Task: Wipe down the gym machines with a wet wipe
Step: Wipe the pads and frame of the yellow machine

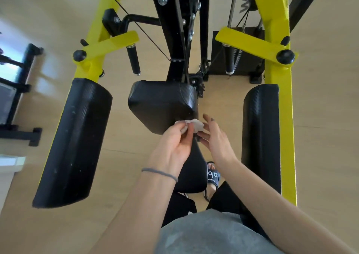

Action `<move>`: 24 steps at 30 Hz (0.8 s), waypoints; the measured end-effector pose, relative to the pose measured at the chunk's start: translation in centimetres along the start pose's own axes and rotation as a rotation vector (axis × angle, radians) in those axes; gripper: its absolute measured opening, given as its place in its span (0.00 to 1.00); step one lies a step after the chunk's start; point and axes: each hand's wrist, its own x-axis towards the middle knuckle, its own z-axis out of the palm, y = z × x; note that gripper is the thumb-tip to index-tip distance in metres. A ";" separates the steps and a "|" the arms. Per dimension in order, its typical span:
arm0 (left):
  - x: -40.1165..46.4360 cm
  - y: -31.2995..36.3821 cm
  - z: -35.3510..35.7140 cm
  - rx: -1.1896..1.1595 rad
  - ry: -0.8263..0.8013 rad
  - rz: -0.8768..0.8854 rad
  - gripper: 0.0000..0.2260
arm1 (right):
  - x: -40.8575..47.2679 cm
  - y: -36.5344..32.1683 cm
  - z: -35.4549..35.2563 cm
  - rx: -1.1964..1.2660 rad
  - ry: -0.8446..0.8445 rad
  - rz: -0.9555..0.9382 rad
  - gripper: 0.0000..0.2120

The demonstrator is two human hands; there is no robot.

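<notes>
A yellow and black gym machine fills the head view. Its black centre pad (162, 103) sits straight ahead, with a long black arm pad on the left (73, 141) and another on the right (261, 135). My left hand (172, 146) pinches a small white wet wipe (196, 125) at the near lower edge of the centre pad. Just right of the wipe, my right hand (214, 137) is held with fingers straight and holds nothing. A lower black seat pad (191, 174) shows beneath my hands, partly hidden by them.
Yellow frame arms (279, 74) with black handles (133, 59) flank the black centre column (174, 39). A black rack (17, 90) stands at the far left on the pale wood floor. My foot in a dark slide sandal (212, 176) is below the seat.
</notes>
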 end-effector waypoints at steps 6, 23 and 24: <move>-1.6 0.6 -1.5 0.223 -0.079 0.147 0.06 | -4.0 0.4 2.9 0.073 0.008 -0.265 0.22; -0.7 12.8 -3.8 1.635 -0.081 1.824 0.13 | -3.1 2.5 12.6 -0.383 0.514 -0.607 0.28; 0.5 13.6 -2.9 1.683 -0.106 1.787 0.14 | -2.7 2.7 13.0 -0.373 0.548 -0.617 0.28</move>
